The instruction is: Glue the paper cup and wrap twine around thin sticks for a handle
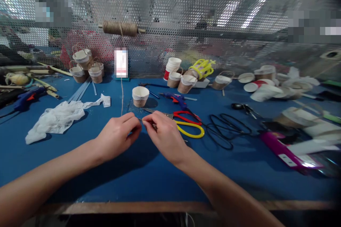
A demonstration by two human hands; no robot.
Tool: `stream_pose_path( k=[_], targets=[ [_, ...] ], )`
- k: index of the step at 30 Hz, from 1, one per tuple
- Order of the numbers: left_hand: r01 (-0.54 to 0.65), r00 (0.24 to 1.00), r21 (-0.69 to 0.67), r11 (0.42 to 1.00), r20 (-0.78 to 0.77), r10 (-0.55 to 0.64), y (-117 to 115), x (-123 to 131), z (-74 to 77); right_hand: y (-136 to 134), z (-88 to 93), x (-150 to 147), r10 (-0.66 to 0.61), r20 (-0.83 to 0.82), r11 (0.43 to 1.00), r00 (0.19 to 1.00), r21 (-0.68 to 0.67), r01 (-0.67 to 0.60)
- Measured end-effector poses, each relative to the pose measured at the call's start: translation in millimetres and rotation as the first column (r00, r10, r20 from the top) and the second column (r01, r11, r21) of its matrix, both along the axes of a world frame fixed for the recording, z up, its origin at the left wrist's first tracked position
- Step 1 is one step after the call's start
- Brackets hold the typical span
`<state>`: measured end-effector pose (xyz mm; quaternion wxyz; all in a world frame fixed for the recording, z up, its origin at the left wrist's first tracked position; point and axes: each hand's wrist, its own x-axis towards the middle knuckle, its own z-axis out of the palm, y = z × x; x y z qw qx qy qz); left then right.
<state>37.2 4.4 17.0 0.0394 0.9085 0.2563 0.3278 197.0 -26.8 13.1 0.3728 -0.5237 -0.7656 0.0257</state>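
Observation:
Near the middle of the blue table, my left hand (pixel 119 135) and my right hand (pixel 165 135) face each other with a small gap between the fingertips. Both are closed in a pinch. A thin strand seems to run between them, too small to make out well. Twine (pixel 122 95) hangs from the spool (pixel 120 28) down to my left hand. Just beyond the fingers stands a paper cup (pixel 140 97) with a white cloth rim and a brown wrapped base. Scissors (pixel 190 130) with red and yellow handles lie right beside my right hand.
White lace (pixel 57 120) lies at the left, near a blue glue gun (pixel 30 99). Another glue gun (pixel 177 100) is behind the scissors. Wrapped cups (pixel 96 73) stand along the mesh panel. At the right are a black cord (pixel 226 127), keys (pixel 245 108) and a magenta package (pixel 279 149).

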Motion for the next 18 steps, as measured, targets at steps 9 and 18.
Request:
stream_pose_path(
  k=[9, 18],
  targets=[
    [0.032, 0.984, -0.059, 0.998, -0.175, -0.042, 22.9, -14.8, 22.5, -4.4, 7.6, 3.4, 0.219, 0.125, 0.971, 0.968, -0.122, -0.204],
    [0.195, 0.979, -0.747, 0.636, 0.189, -0.078, 26.9, -10.8, -1.9, -1.7, 13.7, 1.7, 0.060, -0.530, 0.884, 0.846, -0.366, -0.292]
  ],
)
